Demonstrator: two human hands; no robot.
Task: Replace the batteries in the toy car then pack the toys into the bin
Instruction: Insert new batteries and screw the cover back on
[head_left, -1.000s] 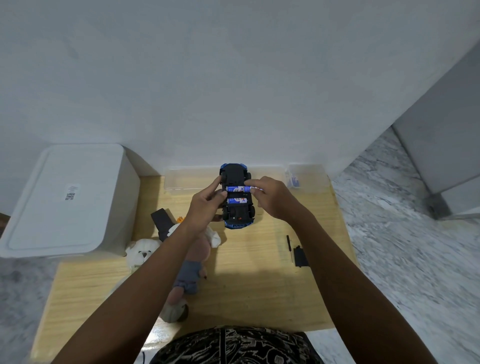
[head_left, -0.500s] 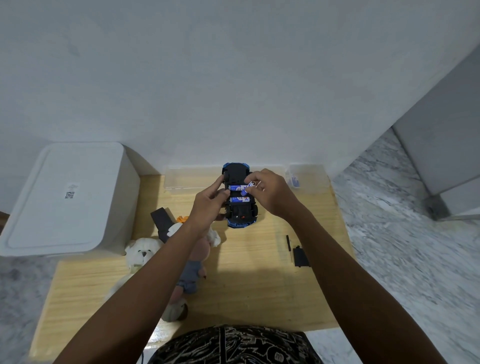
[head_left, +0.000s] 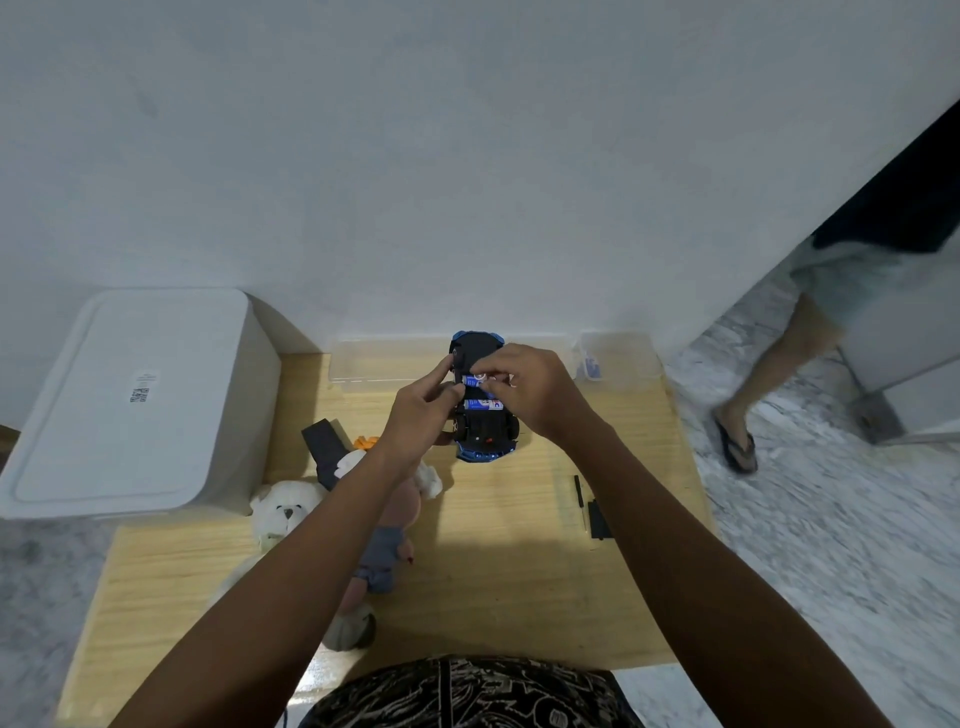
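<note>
a pale wall rises behind your low wooden table, which stands on a marbled floor. you hold the toy car upside down above the far part of the table, its blue body showing round the black underside. your left hand grips the car's left side, fingers curled round it. your right hand comes in from the right with its fingertips pinched on the upper battery in the open compartment; a second battery lies just below it, seated in the car. the white lidded bin stands at the table's left, lid on. under your left forearm lie a white plush bear and a pinkish plush doll, touching each other. a small black cover and a thin black tool lie near the table's right edge. clear plastic containers sit against the wall. another person's leg in a sandal shows on the floor at right.
</note>
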